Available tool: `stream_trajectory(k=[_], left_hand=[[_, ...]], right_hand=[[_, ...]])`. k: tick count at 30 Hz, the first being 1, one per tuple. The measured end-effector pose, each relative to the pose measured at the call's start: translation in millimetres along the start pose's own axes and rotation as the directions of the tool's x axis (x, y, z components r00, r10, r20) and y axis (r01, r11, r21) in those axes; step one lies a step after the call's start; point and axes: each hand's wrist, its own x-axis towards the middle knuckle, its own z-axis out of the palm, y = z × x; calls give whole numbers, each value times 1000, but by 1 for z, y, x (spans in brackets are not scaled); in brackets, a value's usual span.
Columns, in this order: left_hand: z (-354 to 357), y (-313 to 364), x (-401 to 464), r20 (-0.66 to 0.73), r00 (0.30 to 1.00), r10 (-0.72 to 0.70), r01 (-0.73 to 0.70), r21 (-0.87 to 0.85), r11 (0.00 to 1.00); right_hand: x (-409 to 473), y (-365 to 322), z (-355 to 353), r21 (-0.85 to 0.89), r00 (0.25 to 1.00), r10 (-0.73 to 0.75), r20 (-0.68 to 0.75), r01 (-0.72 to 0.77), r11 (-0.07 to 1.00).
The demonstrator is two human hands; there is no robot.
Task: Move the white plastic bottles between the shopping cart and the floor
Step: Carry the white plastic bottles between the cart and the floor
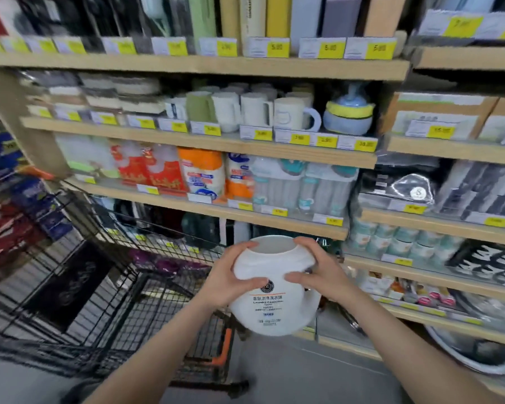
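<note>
A white plastic bottle (274,304) with a printed label and a wide open neck is held in the air in front of me, to the right of the cart's near end. My left hand (231,272) grips its upper left side, fingers curled over the shoulder. On the other side, my right hand (315,266) grips the upper right, thumb on the front and fingers at the rim. The black wire shopping cart (123,290) stands at the lower left.
Wooden store shelves (216,147) with mugs, packets and yellow price tags fill the view ahead and to the right. A low shelf edge (420,319) runs close to my right arm. Grey floor (303,371) lies below the bottle.
</note>
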Motion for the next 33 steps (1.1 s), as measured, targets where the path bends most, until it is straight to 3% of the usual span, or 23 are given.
stream_trajectory(k=[14,21,29,33], left_hand=[[-173,-76,-14,-155,965,-211,222,57,973],[-243,-131,1,-132,958,-254,263,56,963],[-347,-251,34,124,972,-200,184,130,974],[-385,-304,46,284,925,-254,164,305,938]], right_hand=[[142,-48,165,-58,945,-72,319,96,994],[201,-58,232,-117,920,-12,393,63,991],[252,-48,350,-171,925,190,329,-140,975],[265,-47,400,-238,904,315,288,-250,938]])
